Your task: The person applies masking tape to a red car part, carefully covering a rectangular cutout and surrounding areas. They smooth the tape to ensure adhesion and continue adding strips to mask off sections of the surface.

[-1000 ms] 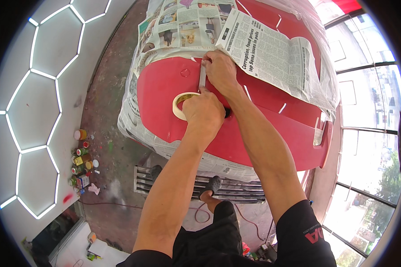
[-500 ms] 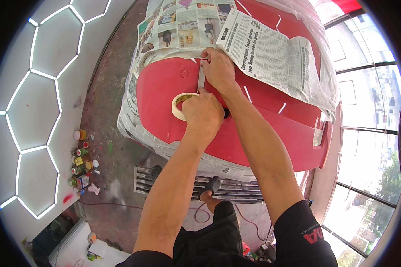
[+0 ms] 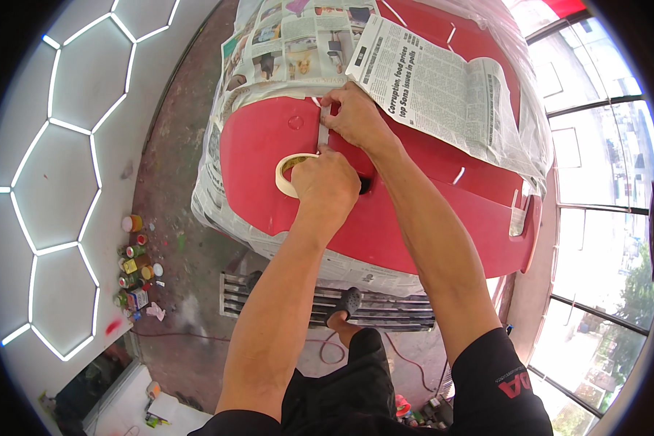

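Observation:
My left hand is closed round a roll of cream masking tape, its fingers partly inside the ring. A short strip of tape runs from the left fingertips up to my right hand. The right thumb and fingers are pinched at the strip's upper end, close to the panel. Both hands are over a glossy red body panel with a gap along its seam. Just beyond the right hand lies a loose printed newspaper sheet, its right end curled.
More newspaper and clear plastic cover the surrounding surface. Below the panel is a slatted metal step with my shoe on it. Several paint cans stand on the floor at left. A hose crosses the floor.
Both hands shift slightly left on the panel, the right hand also a little lower. The roll stays in the left hand, and the view has moved a little.

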Available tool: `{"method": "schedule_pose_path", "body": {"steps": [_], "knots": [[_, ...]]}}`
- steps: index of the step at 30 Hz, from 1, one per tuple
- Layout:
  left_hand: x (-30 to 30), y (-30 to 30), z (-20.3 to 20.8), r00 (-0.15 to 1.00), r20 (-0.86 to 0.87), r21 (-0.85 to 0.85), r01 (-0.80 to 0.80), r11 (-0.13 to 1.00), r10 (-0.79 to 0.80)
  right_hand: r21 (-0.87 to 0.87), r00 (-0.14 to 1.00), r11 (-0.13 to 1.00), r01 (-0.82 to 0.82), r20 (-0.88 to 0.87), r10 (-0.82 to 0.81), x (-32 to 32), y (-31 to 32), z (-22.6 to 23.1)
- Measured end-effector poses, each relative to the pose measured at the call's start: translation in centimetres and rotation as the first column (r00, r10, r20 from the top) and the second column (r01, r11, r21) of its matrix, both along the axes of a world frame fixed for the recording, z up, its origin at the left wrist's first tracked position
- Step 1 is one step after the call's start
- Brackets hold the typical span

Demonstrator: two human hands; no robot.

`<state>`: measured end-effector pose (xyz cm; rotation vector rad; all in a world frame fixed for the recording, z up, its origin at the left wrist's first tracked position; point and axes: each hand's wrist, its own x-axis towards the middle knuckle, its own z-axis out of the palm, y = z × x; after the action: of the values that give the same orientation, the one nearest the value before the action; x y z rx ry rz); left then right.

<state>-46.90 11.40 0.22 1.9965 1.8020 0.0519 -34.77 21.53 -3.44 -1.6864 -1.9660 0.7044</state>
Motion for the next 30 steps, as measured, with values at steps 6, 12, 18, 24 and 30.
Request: {"method": "schedule_pose_path", "body": {"steps": [6,12,18,24,30], "knots": [[-0.2,0.2,-0.1,0.999,-0.015,-0.019,0.034,0.999,-0.034,-0.028,0.999,0.999,-0.033,0.014,0.033,0.1,-0.5,0.6],[-0.1,0.2,0.0,0.999,-0.005,-0.036,0.038,0.999,-0.038,-0.037,0.996,0.996,-0.086,0.032,0.087,0.5,-0.6,0.4],[0.1,0.3,-0.1,1.0,-0.013,-0.035,0.019,0.999,-0.02,-0.065,0.992,0.992,-0.11,0.058,0.114,0.4,-0.9,1.3],[-0.3,0.2,0.2,0.999,-0.014,-0.064,0.028,0.998,-0.029,-0.089,0.987,0.985,-0.148,0.052,0.153,0.0,-2.1,2.3],[-0.8,-2.7,0.8,0.99,0.002,-0.149,-0.141,0.979,0.143,-0.083,0.992,0.991,-0.105,0.062,0.111,0.2,-2.2,1.2]]}}
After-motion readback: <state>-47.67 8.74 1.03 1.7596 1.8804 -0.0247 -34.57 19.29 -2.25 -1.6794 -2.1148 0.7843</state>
